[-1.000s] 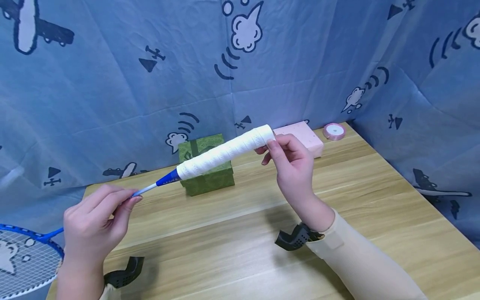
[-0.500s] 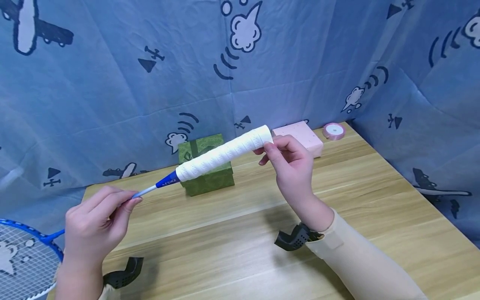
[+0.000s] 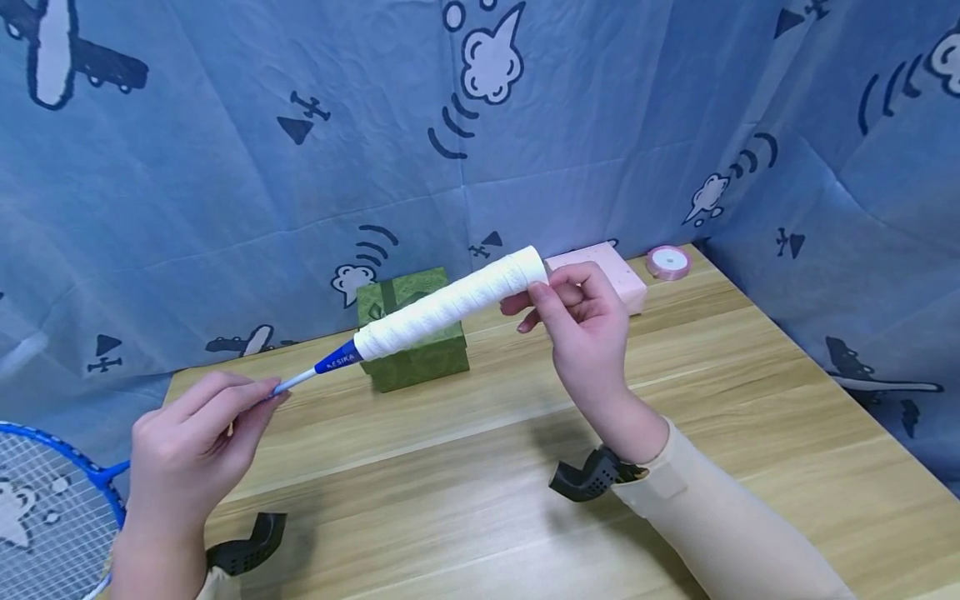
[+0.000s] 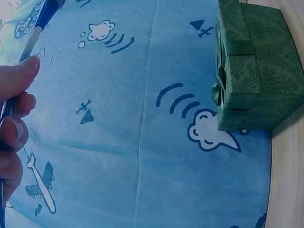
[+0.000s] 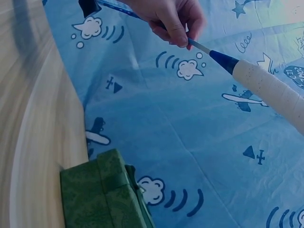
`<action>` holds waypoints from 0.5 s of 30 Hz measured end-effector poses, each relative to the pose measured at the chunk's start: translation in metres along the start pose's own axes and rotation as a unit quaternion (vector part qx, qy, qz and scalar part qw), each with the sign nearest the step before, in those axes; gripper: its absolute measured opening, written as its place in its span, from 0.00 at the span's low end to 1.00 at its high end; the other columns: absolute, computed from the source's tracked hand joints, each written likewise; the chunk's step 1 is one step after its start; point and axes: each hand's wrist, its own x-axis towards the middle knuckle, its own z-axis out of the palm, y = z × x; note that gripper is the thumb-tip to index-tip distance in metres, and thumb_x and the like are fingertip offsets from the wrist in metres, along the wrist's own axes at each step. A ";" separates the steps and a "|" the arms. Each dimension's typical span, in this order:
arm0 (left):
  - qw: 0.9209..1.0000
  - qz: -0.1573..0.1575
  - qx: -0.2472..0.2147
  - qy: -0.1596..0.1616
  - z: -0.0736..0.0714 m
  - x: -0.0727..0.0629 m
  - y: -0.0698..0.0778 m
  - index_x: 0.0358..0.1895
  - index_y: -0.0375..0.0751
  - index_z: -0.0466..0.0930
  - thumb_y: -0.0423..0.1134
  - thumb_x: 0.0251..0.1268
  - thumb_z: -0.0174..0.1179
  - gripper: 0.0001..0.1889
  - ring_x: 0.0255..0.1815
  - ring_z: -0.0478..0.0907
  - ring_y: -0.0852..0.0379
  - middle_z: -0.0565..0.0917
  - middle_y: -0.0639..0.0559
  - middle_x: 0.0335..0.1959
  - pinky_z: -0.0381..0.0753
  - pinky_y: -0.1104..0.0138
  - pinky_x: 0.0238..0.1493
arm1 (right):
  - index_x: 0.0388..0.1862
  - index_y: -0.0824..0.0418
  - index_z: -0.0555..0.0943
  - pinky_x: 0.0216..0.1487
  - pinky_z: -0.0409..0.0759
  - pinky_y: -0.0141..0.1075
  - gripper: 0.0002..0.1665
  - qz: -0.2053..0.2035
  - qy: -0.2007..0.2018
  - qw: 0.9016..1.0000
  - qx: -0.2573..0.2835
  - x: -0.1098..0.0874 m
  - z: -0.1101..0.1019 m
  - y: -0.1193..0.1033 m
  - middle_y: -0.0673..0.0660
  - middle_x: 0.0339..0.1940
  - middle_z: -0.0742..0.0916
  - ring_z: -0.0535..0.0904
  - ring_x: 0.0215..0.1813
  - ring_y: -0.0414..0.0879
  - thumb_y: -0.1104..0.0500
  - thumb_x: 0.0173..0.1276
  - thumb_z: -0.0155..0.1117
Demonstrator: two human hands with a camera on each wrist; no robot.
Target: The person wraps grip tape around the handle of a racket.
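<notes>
A blue and white badminton racket [image 3: 450,304] is held up over the table, its white-wrapped handle slanting up to the right. My left hand [image 3: 198,442] pinches the thin shaft between thumb and fingers, below the blue cone. At the far end of the handle, my right hand [image 3: 588,333] pinches the butt with thumb and fingertips. The strung head [image 3: 56,517] shows at the lower left, partly cut off by the frame and behind the left wrist. In the left wrist view, the fingers [image 4: 19,78] curl round the shaft. The right wrist view shows the wrapped grip [image 5: 268,88] and the left hand.
Behind the handle, a green gift box [image 3: 420,367] with a bow stands on the wooden table [image 3: 450,492]. Farther right are a pink box [image 3: 618,279] and a roll of pink ribbon [image 3: 668,263]. A blue patterned curtain [image 3: 225,167] hangs round the table's back and right side.
The racket turns slightly about its length: the lettering on the blue cone comes more into view and the strung head rises a little. Both hands stay almost in place.
</notes>
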 end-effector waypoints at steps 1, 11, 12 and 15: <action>1.000 -0.002 -0.001 -0.001 0.000 0.000 0.000 0.27 0.31 0.88 0.50 0.78 0.60 0.26 0.16 0.64 0.65 0.83 0.46 0.20 0.58 0.77 0.17 | 0.42 0.62 0.75 0.31 0.85 0.36 0.05 0.002 -0.001 1.000 0.000 0.000 0.000 0.000 0.55 0.32 0.93 0.91 0.34 0.47 0.70 0.76 0.61; 1.000 -0.011 -0.004 0.008 0.001 0.002 -0.001 0.27 0.29 0.87 0.50 0.78 0.60 0.26 0.15 0.61 0.66 0.82 0.46 0.19 0.55 0.77 0.16 | 0.46 0.71 0.77 0.32 0.86 0.36 0.04 -0.010 -0.006 1.000 0.005 0.001 0.003 0.000 0.55 0.34 0.93 0.91 0.36 0.48 0.71 0.75 0.61; 1.000 -0.010 -0.004 0.008 0.001 0.002 -0.002 0.27 0.29 0.88 0.50 0.78 0.60 0.26 0.15 0.61 0.66 0.83 0.46 0.19 0.55 0.77 0.16 | 0.45 0.73 0.78 0.32 0.86 0.36 0.04 -0.014 -0.004 1.000 0.005 0.002 0.002 0.000 0.55 0.35 0.93 0.91 0.36 0.48 0.71 0.74 0.62; 1.000 -0.005 -0.005 0.012 0.001 0.000 -0.006 0.27 0.30 0.88 0.49 0.77 0.61 0.25 0.13 0.63 0.65 0.84 0.46 0.19 0.57 0.76 0.15 | 0.45 0.75 0.81 0.33 0.86 0.35 0.05 -0.024 0.007 1.000 0.007 0.003 0.001 0.001 0.57 0.36 0.93 0.91 0.38 0.49 0.72 0.73 0.63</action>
